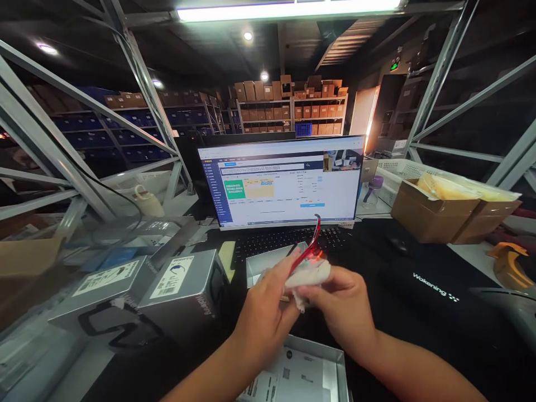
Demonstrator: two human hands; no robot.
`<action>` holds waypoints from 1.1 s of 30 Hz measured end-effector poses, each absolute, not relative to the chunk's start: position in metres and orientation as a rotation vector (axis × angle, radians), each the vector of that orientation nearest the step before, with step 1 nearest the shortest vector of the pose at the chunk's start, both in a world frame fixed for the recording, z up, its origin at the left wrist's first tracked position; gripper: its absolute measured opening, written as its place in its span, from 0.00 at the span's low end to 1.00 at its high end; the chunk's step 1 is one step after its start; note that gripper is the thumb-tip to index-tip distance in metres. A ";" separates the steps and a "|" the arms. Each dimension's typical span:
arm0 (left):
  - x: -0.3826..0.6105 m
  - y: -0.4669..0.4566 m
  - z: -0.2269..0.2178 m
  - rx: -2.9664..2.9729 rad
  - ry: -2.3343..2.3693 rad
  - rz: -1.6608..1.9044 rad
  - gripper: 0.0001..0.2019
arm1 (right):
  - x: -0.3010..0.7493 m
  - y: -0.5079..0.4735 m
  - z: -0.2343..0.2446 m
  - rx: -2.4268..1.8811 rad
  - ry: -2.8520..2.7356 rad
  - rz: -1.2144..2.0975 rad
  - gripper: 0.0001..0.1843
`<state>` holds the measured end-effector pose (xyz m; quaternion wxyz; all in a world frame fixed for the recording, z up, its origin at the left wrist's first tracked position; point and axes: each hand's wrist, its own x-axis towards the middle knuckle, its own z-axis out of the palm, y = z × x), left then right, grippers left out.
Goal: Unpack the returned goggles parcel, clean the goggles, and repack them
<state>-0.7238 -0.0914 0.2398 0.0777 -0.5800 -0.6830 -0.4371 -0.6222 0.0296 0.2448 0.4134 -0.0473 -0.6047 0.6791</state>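
Both my hands meet in front of the keyboard (288, 239) over the black desk mat (435, 290). My left hand (262, 310) is closed on a pair of red glasses (309, 251), whose temple arm sticks up toward the monitor (282, 181). My right hand (345, 307) is closed on a white cloth (310, 274) pressed around the glasses. An open grey box (262, 262) lies just behind my hands. Below them sits another open box (301, 371) with printed papers inside.
Two grey product boxes (184, 285) stand at the left. Open cardboard boxes (435, 209) with yellow packets sit at the right, beside a white basket (397, 170) and a bottle (373, 192). A mouse (397, 243) rests on the mat. Metal shelving frames both sides.
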 end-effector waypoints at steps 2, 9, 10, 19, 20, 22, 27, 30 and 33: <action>-0.724 -0.090 0.241 -1.752 -2.013 -1.294 0.33 | -0.622 0.041 0.254 -0.106 -1.381 1.925 0.06; -0.736 -0.091 0.251 -1.642 -2.032 -1.308 0.28 | -0.638 0.068 0.252 -0.140 -1.258 2.073 0.14; -0.739 -0.092 0.254 -1.581 -2.047 -1.327 0.26 | -0.635 0.074 0.252 -0.146 -1.340 2.027 0.14; -0.754 -0.111 0.274 -1.798 -2.045 -1.146 0.26 | -0.571 0.133 0.281 -0.092 -2.091 0.621 0.09; -0.754 -0.111 0.273 -1.838 -2.030 -1.113 0.26 | -0.571 0.131 0.283 -0.001 -2.187 0.605 0.10; -0.752 -0.110 0.270 -1.876 -1.984 -1.083 0.25 | -0.576 0.122 0.284 0.216 -2.367 0.653 0.09; -0.748 -0.105 0.266 -1.642 -1.833 -1.181 0.17 | -0.586 0.106 0.286 0.520 -2.491 1.004 0.02; -0.746 -0.102 0.267 -1.619 -1.729 -1.141 0.14 | -0.581 0.107 0.288 0.482 -2.507 1.027 0.02; -0.739 -0.101 0.267 -1.655 -1.665 -1.052 0.13 | -0.577 0.103 0.287 0.474 -2.537 0.946 0.02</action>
